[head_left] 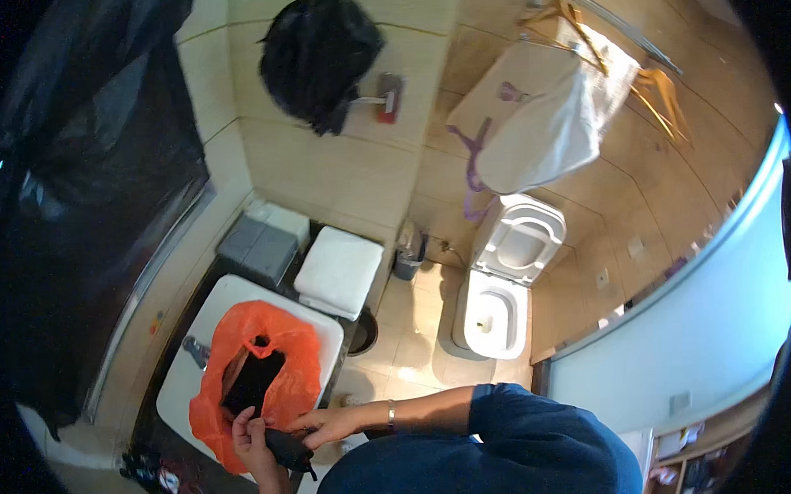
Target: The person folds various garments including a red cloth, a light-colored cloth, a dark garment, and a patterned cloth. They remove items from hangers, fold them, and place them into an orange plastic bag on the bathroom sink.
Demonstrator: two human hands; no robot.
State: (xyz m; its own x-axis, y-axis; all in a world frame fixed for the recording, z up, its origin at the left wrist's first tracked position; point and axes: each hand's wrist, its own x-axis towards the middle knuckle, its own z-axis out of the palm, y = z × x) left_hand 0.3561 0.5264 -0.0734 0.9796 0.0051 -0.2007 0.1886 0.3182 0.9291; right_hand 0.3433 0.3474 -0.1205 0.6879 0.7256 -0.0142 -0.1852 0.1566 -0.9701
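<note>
An orange plastic bag [210, 405] lies spread open in the white sink [336, 342], with dark, black contents [258, 377] showing inside it. At the bag's near edge, a small black item [290, 449] that looks like soft cloth or a pouch is between my hands. My right hand [322, 425] closes on its upper right side. My left hand [248, 432] is at its left, with fingers pinched together. Exactly what the left fingertips grip is too small to make out.
Left of the bag is the faucet [196, 351]. Behind the sink sit a grey box [259, 249] and a folded white towel [339, 271]. A dark bin [362, 333] stands beside the counter. Farther right is a toilet [494, 318] with its lid raised. Black plastic [101, 171] covers the left wall.
</note>
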